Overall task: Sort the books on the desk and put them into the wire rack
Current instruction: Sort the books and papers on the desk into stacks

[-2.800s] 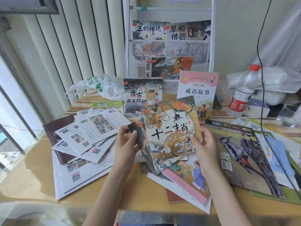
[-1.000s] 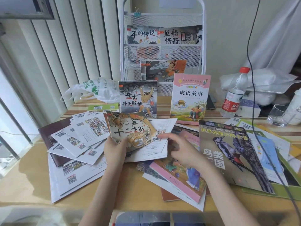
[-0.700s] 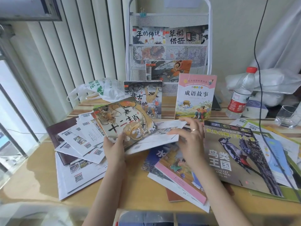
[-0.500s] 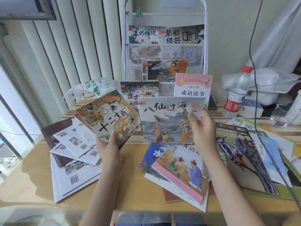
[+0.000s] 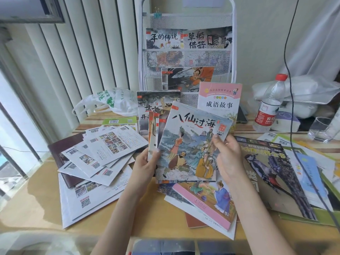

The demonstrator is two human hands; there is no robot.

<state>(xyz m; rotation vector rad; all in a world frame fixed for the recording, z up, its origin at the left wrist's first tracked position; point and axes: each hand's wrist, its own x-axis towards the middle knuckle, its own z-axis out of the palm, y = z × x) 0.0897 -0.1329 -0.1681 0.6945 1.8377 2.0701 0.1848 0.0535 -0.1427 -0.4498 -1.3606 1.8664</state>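
I judge this to be the gathering step: thin picture books are being collected into one fanned stack [image 5: 187, 144] held up over the table [image 5: 33, 196], not yet moved to the wire rack [image 5: 186, 56]. My left hand [image 5: 145, 168] has its grip clamped on the stack's lower left edge, thumb in front on the cover. My right hand [image 5: 228, 159] pinches the front book by its right edge, thumb on the cover, a ring showing on one finger. At least three more covers peek out behind the front one on the left.

Next I would square the fan into a neat block, then lift it to the rack, which stands upright at the back of the table and already has books in its upper pockets. The pockets are white mesh, so thin floppy covers could catch on the rim; I would lead with the spines.

The books are glossy, soft-covered and flat. More lie on the table: a white pile face down [image 5: 103, 155] to the left, a pink-edged book [image 5: 207, 201] just below the stack, a large bird book [image 5: 272, 173] to the right. Two books [image 5: 219, 102] lean upright near the rack's foot. A plastic water bottle [image 5: 269, 105] stands to the right.
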